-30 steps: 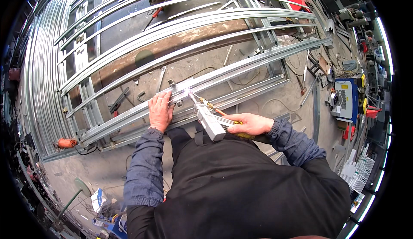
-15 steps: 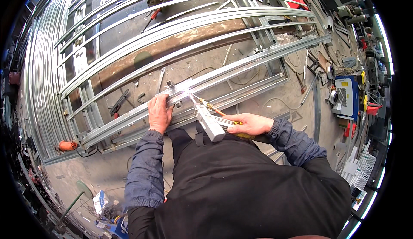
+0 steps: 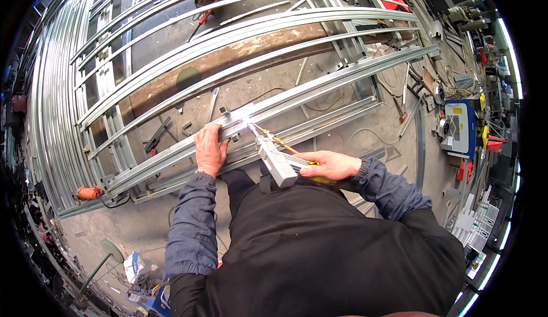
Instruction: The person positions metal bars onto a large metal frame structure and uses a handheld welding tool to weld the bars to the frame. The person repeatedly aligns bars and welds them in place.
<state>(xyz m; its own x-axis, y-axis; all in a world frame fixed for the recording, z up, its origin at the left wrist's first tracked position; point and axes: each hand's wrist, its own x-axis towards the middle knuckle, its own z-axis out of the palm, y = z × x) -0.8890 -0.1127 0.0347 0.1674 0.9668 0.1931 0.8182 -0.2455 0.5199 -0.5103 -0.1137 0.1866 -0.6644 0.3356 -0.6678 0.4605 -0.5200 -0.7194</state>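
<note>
My left hand (image 3: 210, 150) is closed over a long silvery metal rail (image 3: 165, 160), its fingers on top and the thumb at the near side. The rail runs slantwise across the frame in front of me. In my right hand (image 3: 334, 166) is a welding torch (image 3: 277, 166) with a grey boxy body, a yellow part by the fingers and a thin brass-and-orange tube alongside. Its tip meets the rail just right of my left hand, where a bright white-violet glow hides the contact spot. A short piece of square tube (image 3: 224, 111) stands against the rail's far side.
Parallel metal rails (image 3: 228, 23) lie across the frame beyond, over a rusty brown beam (image 3: 240, 54). An orange power tool (image 3: 89, 193) with a cord lies at the left end. A blue-and-white machine (image 3: 459, 126) stands at right. Cables and offcuts litter the floor.
My left hand and the torch in my right hand have shifted very slightly left. The glow at the tip goes on, and the rail stays in place.
</note>
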